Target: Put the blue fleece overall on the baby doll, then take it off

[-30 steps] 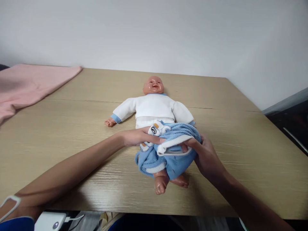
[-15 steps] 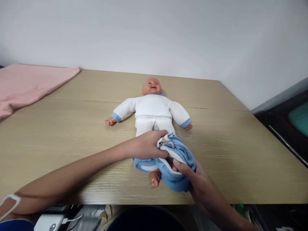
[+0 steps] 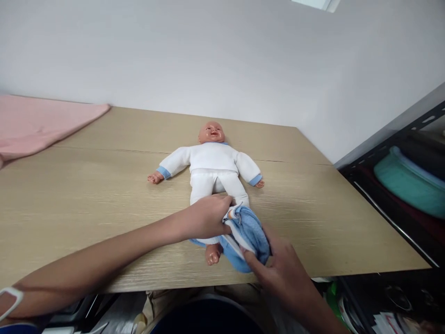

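A baby doll (image 3: 213,157) in a white top with blue cuffs and white trousers lies on its back, feet towards me. Bunched blue-and-white doll pants (image 3: 251,234) surround its lower legs. One bare doll foot (image 3: 213,254) sticks out below the cloth on the left; the other foot is hidden. With fingers closed, my left hand (image 3: 210,217) grips the upper edge of the pants, over the doll's shins. My right hand (image 3: 283,264) pinches the bunched leg on its right side, thumb at the white-edged opening and fingers behind the fabric.
The doll lies on a wooden table (image 3: 114,185) against a pale wall. A pink cloth (image 3: 45,123) covers the far left corner. To the right stands a dark shelf rack holding a turquoise basin (image 3: 408,181). Various items sit below the table's front edge.
My view has turned right, bringing more of the shelf into sight. Both hands still hold the pants, and the bunched leg looks more gathered, its opening narrower.
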A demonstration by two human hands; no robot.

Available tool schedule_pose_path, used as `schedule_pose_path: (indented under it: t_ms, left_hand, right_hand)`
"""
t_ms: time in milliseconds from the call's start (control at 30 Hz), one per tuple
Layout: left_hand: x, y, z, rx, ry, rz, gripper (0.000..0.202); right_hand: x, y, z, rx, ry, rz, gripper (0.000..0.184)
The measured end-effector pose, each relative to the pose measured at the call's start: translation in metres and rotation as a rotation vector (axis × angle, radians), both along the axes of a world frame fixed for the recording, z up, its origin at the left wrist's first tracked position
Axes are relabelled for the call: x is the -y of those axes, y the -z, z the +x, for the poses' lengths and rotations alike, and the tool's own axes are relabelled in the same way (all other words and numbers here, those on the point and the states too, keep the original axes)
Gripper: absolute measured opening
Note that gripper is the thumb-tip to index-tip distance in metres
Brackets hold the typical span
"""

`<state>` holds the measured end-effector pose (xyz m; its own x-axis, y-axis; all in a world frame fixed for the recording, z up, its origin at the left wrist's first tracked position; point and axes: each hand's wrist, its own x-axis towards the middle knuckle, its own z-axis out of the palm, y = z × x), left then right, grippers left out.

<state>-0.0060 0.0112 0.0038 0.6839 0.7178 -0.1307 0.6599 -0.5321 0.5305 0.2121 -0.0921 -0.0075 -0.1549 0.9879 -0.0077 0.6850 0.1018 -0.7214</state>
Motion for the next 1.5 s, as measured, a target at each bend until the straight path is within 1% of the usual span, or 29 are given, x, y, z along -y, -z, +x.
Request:
schedule_pose_path:
  t_ms: [67, 100, 167, 233, 267, 300, 333, 400, 500, 600, 700, 800, 900, 1000, 1100, 1200, 1300, 1400, 1500]
  left_hand:
    - [0.001, 0.000, 0.000, -0.007, 0.002, -0.015, 0.043]
    - [0.000, 0.000, 0.000, -0.022, -0.010, -0.020, 0.045]
    - [-0.001, 0.002, 0.000, -0.057, -0.041, -0.024, 0.051]
    - [-0.002, 0.005, 0.001, -0.082, -0.060, -0.025, 0.055]
    - [-0.003, 0.006, 0.001, -0.095, -0.061, -0.024, 0.055]
    - [-0.003, 0.007, 0.002, -0.110, -0.058, -0.019, 0.053]
    - [-0.003, 0.007, 0.002, -0.127, -0.053, -0.013, 0.049]
    - [-0.003, 0.007, 0.003, -0.155, -0.049, -0.008, 0.044]
    - [-0.004, 0.006, 0.003, -0.133, -0.060, -0.052, 0.051]
    - [-0.004, 0.007, 0.001, -0.031, -0.078, -0.123, 0.059]
    - [-0.005, 0.008, -0.002, 0.058, -0.108, -0.178, 0.059]
    - [-0.006, 0.007, -0.004, 0.151, -0.136, -0.269, 0.056]
    - [-0.009, 0.008, -0.006, 0.250, -0.162, -0.371, 0.057]
    - [-0.010, 0.009, -0.006, 0.322, -0.211, -0.407, 0.059]
    - [-0.010, 0.007, -0.006, 0.316, -0.229, -0.424, 0.059]
    - [-0.010, 0.003, -0.006, 0.258, -0.217, -0.403, 0.057]
    - [-0.011, 0.002, -0.009, 0.273, -0.193, -0.431, 0.056]
    - [-0.013, 0.002, -0.012, 0.359, -0.131, -0.503, 0.055]
    - [-0.016, -0.001, -0.015, 0.397, -0.065, -0.562, 0.049]
  right_hand:
    - [0.009, 0.004, -0.006, 0.015, -0.029, -0.022, 0.019]
    - [0.012, 0.008, -0.008, 0.033, -0.020, -0.004, 0.016]
    - [0.017, 0.019, -0.009, 0.087, 0.026, 0.110, 0.013]
    - [0.018, 0.032, -0.006, 0.137, 0.104, 0.267, 0.019]
    - [0.018, 0.038, -0.004, 0.134, 0.133, 0.322, 0.023]
    - [0.018, 0.045, -0.002, 0.105, 0.150, 0.344, 0.025]
    - [0.017, 0.050, -0.001, 0.052, 0.161, 0.333, 0.025]
    - [0.017, 0.059, 0.000, -0.088, 0.159, 0.259, 0.025]
    - [0.016, 0.067, -0.001, -0.287, 0.184, 0.147, 0.033]
    - [0.017, 0.069, -0.002, -0.475, 0.226, 0.027, 0.038]
    - [0.016, 0.066, -0.004, -0.576, 0.258, -0.057, 0.040]
    - [0.013, 0.064, -0.008, -0.590, 0.258, -0.067, 0.041]
    - [0.009, 0.067, -0.013, -0.577, 0.256, -0.075, 0.036]
    - [0.009, 0.074, -0.016, -0.535, 0.280, -0.066, 0.030]
    - [0.011, 0.078, -0.016, -0.529, 0.324, -0.054, 0.035]
    - [0.012, 0.077, -0.017, -0.602, 0.355, -0.091, 0.041]
    - [0.011, 0.071, -0.022, -0.630, 0.352, -0.104, 0.036]
    - [0.010, 0.064, -0.028, -0.605, 0.322, -0.047, 0.030]
    - [0.008, 0.060, -0.030, -0.571, 0.294, 0.052, 0.030]
